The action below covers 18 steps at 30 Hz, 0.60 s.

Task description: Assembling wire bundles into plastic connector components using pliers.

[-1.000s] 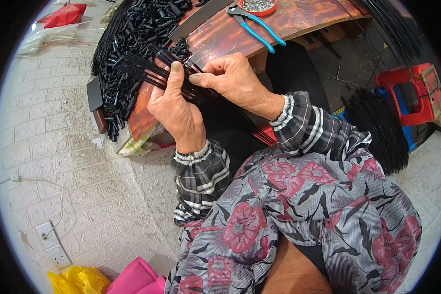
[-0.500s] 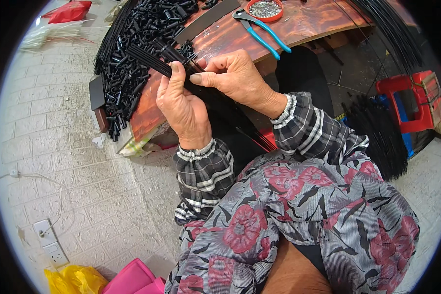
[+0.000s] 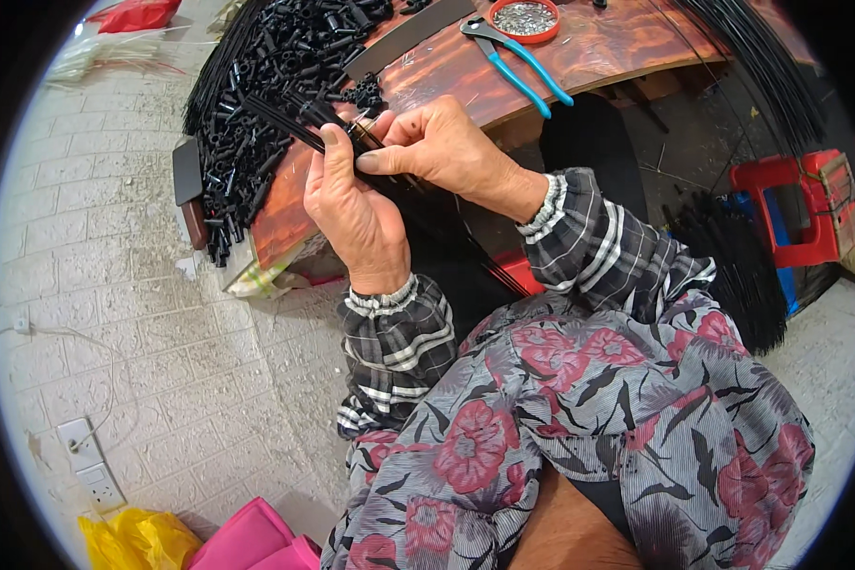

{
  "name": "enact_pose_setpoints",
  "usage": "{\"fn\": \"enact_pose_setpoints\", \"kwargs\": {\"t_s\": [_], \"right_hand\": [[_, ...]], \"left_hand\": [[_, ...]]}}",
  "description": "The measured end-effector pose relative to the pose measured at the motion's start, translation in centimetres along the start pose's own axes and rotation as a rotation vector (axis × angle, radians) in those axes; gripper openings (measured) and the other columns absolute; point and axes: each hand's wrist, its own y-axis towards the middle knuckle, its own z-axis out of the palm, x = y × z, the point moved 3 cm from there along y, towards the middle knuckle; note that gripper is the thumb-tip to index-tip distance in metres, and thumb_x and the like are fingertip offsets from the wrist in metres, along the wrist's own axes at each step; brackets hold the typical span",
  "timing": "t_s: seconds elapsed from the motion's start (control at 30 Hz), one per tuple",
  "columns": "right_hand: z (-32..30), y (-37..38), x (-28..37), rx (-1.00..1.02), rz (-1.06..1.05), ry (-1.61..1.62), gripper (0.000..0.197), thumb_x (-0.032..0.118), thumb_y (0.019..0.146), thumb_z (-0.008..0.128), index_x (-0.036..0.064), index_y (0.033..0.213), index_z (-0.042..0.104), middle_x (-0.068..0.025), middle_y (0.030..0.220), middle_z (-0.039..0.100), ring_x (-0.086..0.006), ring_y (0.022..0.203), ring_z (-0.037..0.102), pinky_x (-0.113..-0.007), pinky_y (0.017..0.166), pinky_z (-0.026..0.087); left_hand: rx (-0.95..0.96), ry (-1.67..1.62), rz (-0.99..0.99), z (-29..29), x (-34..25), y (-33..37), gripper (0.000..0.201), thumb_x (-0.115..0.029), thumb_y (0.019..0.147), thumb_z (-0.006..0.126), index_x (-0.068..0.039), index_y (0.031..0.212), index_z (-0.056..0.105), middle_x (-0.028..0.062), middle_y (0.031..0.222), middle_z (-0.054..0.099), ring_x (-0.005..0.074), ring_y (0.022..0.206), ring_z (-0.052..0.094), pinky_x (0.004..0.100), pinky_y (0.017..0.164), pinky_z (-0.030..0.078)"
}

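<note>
Left hand: you had it closed around thin black rods
Right hand: curled against them, your grip unclear

A workshop is suggested. A wooden table is heaped with black tubular parts toward eleven o'clock; pliers and a red dish of small metal pieces are laid toward one o'clock. Bundled black rods are spread toward two o'clock, and wall sockets are fitted toward eight.
</note>
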Motion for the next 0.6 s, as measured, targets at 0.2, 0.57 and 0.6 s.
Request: {"fn": "enact_pose_setpoints", "kwargs": {"t_s": [0.2,0.57,0.6], "right_hand": [[1.1,0.1,0.1,0.002,-0.097,-0.105,0.024,0.014,0.071,0.071,0.0006,0.057,0.056,0.0039,0.052,0.048,-0.0024,0.051,0.040,-0.019,0.045,0.030],[0.1,-0.4,0.1,0.018,0.053,0.010,0.022,0.022,0.075,0.067,0.0019,0.068,0.064,0.0019,0.051,0.050,-0.0030,0.040,0.042,-0.016,0.035,0.031],[0.1,-0.4,-0.1,0.033,0.092,0.019,0.022,0.023,0.074,0.067,0.0023,0.067,0.064,0.0021,0.051,0.050,-0.0029,0.040,0.042,-0.016,0.035,0.031]], "left_hand": [[-0.037,-0.014,-0.022,-1.7,-0.3,0.6,0.023,-0.016,0.083,0.057,0.005,0.089,0.054,0.0117,0.084,0.058,0.0219,0.077,0.059,0.0291,0.073,0.046],[-0.043,-0.059,-0.088,-1.6,0.6,0.9,0.022,-0.017,0.083,0.057,0.003,0.090,0.053,0.0109,0.084,0.057,0.0201,0.078,0.058,0.0297,0.074,0.046],[-0.059,-0.082,-0.102,-1.8,0.6,0.7,0.021,-0.017,0.083,0.057,0.002,0.090,0.053,0.0099,0.085,0.057,0.0201,0.079,0.058,0.0298,0.074,0.046]]}}
